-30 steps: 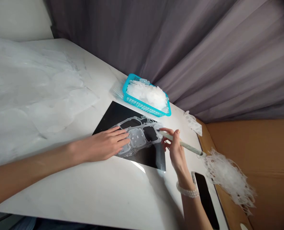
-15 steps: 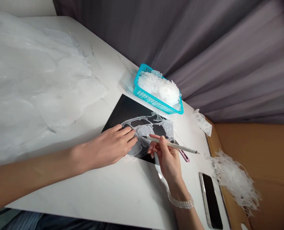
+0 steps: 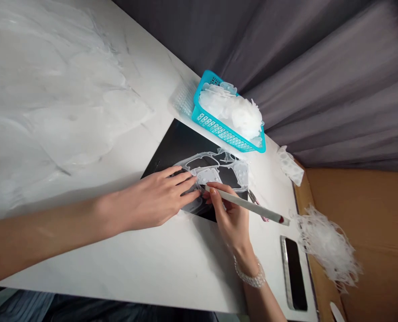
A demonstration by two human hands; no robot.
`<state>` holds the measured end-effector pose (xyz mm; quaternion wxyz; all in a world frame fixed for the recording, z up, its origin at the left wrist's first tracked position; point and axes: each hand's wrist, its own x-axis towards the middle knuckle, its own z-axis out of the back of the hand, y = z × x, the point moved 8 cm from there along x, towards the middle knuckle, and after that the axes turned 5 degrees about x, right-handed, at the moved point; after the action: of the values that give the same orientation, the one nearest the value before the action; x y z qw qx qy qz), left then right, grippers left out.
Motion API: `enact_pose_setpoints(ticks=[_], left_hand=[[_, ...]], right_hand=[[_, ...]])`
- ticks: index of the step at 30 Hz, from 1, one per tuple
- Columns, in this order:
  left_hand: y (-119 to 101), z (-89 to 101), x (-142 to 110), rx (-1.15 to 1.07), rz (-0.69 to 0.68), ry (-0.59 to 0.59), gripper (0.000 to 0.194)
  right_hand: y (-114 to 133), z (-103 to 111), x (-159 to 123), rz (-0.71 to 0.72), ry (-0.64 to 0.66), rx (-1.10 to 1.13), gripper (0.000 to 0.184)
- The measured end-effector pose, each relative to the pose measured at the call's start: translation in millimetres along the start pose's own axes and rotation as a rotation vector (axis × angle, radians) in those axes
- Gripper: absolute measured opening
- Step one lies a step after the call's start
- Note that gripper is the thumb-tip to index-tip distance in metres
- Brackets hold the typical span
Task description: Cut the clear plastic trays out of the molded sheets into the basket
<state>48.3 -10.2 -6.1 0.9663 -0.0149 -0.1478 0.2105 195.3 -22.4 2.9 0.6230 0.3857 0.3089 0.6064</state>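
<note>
A translucent plastic sheet with cut-out openings (image 3: 207, 174) lies on a black mat (image 3: 179, 138). Flat on its left part rests my left hand (image 3: 165, 192), fingers stretched out and spread, pressing on the plastic. My right hand (image 3: 230, 214), with a beaded bracelet at the wrist, grips a slim white pen-like tool (image 3: 252, 206) between thumb and fingers. Its dark narrow tip is down at the plastic, close to my left fingertips; whether it touches cannot be made out. My fingers hide part of the sheet.
Behind the mat stands a turquoise basket (image 3: 219, 133) heaped with translucent pieces. Many clear sheets (image 3: 51, 98) cover the table's left. To the right are pink-handled nippers (image 3: 254, 197), a phone (image 3: 295, 273), a small clear piece (image 3: 290, 165) and stringy plastic scraps (image 3: 328, 246) over a cardboard box (image 3: 360, 210).
The tool has tilted, its tip now lower and closer to my left fingers. My left hand has slid slightly right over the sheet. The whole view has shifted a little.
</note>
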Motion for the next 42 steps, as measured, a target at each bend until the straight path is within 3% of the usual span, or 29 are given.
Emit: enact_pose_setpoints(ticks=[16, 22, 33, 42], left_hand=[[0.3, -2.7, 2.1, -0.019, 0.009, 0.062, 0.038], [3.4, 1.1, 5.4, -0.05, 0.039, 0.08, 0.034], [-3.6, 3.3, 5.5, 0.066, -0.014, -0.04, 0.03], [-6.6, -3.4, 4.2, 0.131, -0.023, -0.06, 0.037]], right_hand=[[15.9, -11.0, 5.5, 0.18, 0.041, -0.262, 0.017], [26.6, -6.6, -8.8, 0.199, 0.094, -0.34, 0.016], [32.9, -24.6, -16.7, 0.588, -0.001, -0.542, 0.026], [31.7, -33.6, -13.3, 0.52, 0.047, -0.537, 0.024]])
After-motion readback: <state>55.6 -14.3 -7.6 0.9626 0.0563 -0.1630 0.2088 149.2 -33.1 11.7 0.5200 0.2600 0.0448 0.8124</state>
